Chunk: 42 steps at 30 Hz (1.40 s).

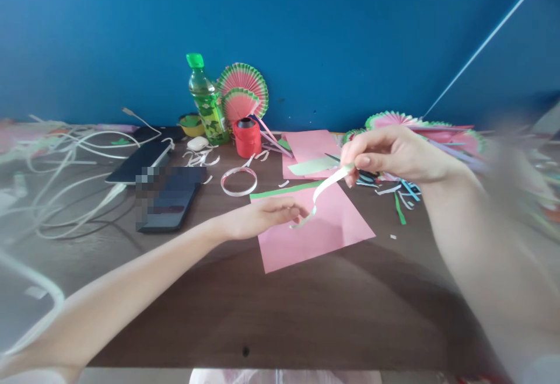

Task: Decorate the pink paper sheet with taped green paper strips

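My right hand (385,153) is raised on the right, thumb and finger pinching the upper end of a thin white strip (330,182), which looks like paper or tape backing with a pale green tint at its ends. The strip curls down to my left hand (266,216), whose bent fingers are closed about its lower part; the exact grip is partly hidden. Below both hands lies a pink paper sheet (315,238) with a green band (280,190) along its far edge. A roll of tape (238,182) lies flat just left of the sheet.
Behind stand a green-capped bottle (205,101), pleated watermelon-patterned paper fans (245,83) and a red cylinder (247,139). Phones (175,203) and tangled white cables (65,168) occupy the left. More pink paper (310,142) and scraps (400,209) lie at the back and right.
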Each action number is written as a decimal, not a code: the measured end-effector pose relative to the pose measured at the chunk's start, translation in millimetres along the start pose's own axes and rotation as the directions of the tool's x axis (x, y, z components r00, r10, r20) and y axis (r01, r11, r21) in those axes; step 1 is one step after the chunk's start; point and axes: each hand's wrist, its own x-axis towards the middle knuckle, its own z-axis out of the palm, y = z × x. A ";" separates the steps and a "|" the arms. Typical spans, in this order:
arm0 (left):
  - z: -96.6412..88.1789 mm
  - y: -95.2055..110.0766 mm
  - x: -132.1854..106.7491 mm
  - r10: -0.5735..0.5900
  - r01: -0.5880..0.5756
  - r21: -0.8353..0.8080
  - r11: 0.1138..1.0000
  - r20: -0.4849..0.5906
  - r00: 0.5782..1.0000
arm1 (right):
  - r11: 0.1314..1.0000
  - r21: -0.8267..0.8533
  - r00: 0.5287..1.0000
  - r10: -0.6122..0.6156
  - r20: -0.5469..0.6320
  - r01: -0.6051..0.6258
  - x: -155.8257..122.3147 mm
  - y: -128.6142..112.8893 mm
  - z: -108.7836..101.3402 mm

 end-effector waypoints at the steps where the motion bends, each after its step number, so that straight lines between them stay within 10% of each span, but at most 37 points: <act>1: -0.1 -0.5 0.3 0.001 -0.001 0.004 1.000 0.007 1.000 | 1.000 0.001 1.000 -0.004 -0.012 0.004 0.1 1.2 -0.6; 7: -12.6 -3.8 1.3 -0.047 0.047 0.007 0.999 0.031 0.998 | 0.993 -0.021 0.990 0.117 -0.082 -0.119 2.1 13.8 -8.7; 12: -32.7 -7.0 -0.7 -0.181 0.223 0.331 0.917 -0.152 0.972 | 0.939 -0.136 0.945 0.324 0.047 -0.315 8.6 40.1 -14.3; 21: -42.0 -12.8 -2.1 -0.277 0.336 0.547 0.767 -0.191 0.942 | 0.749 -0.289 0.683 0.662 0.308 -0.596 19.4 69.7 5.9; 29: -50.0 -3.7 -8.1 -0.356 0.322 0.555 0.767 -0.049 0.933 | 0.700 -0.243 0.497 0.669 0.553 -0.671 15.3 60.6 14.4; 37: -60.3 -9.1 -9.5 -0.310 0.311 0.523 0.793 -0.091 0.946 | 0.778 -0.237 0.689 0.626 0.365 -0.582 14.2 65.9 -0.3; 42: -62.6 -12.0 -9.9 -0.288 0.316 0.478 0.820 -0.132 0.948 | 0.757 -0.236 0.703 0.653 0.283 -0.609 15.0 70.4 -3.7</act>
